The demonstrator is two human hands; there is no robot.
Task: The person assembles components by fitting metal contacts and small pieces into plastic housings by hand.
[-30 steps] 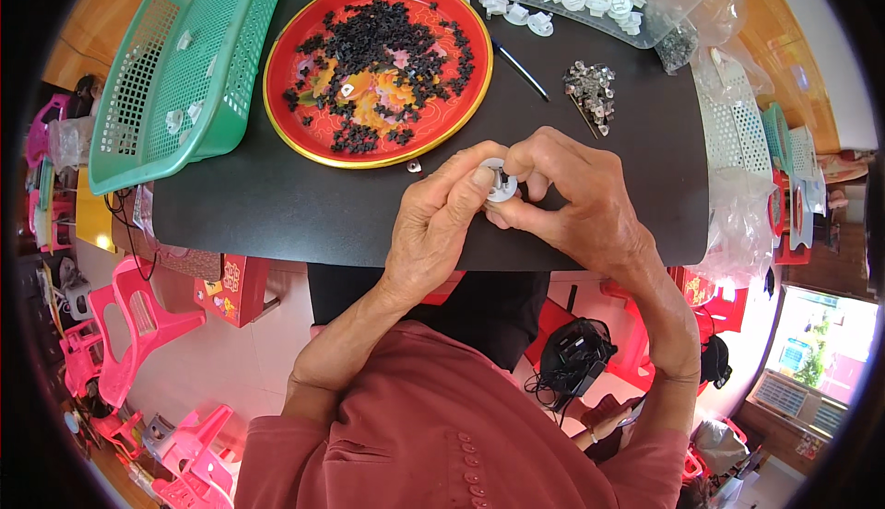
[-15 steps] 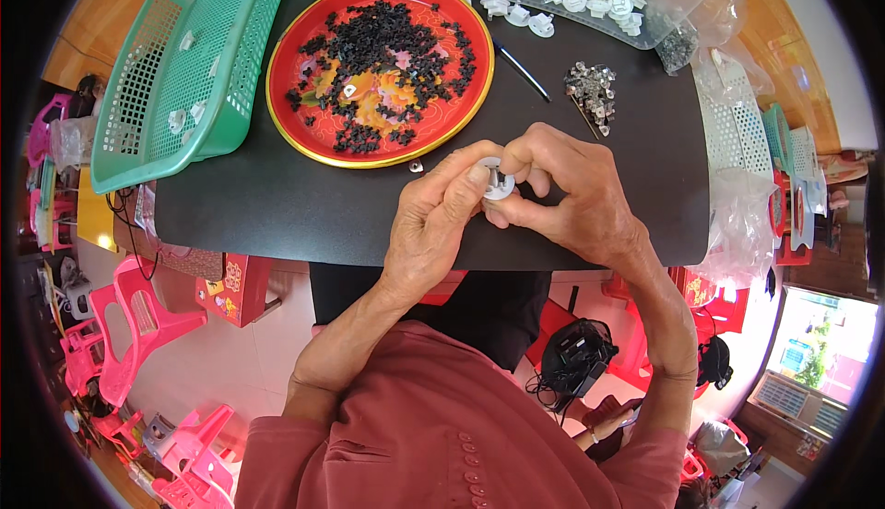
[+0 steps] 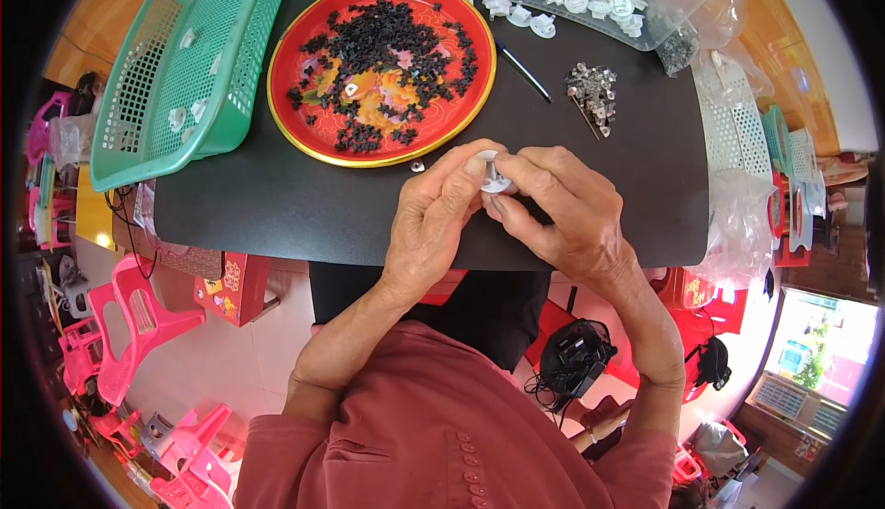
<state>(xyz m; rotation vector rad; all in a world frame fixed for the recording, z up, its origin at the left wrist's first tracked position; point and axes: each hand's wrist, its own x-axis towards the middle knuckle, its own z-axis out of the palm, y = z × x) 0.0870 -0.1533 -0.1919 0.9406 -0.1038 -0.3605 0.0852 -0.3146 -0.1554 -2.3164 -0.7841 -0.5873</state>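
Between my two hands, above the near part of the dark table, is a small round white plastic part [image 3: 496, 180] with a raised centre. My left hand [image 3: 437, 200] pinches its left rim between thumb and fingers. On the other side, my right hand [image 3: 560, 203] has its index finger and thumb closed on the same part. Whether a smaller piece sits under the right fingertips is hidden. Just beyond my hands lies a red round tray [image 3: 286, 126] holding many small black pieces [image 3: 387, 39]. A small metal piece [image 3: 418, 166] rests on the table beside the tray's near rim.
A green plastic basket [image 3: 241, 94] with a few white parts stands at the left. At the far right, a clear bin [image 3: 553, 20] holds many white parts. Nearby lie a pen [image 3: 524, 71], a pile of small metal pieces [image 3: 592, 94] and clear plastic bags [image 3: 737, 223].
My right hand has come lower and turned, its index finger now pressing over the white part's right side. The left hand keeps its pinch almost unmoved.
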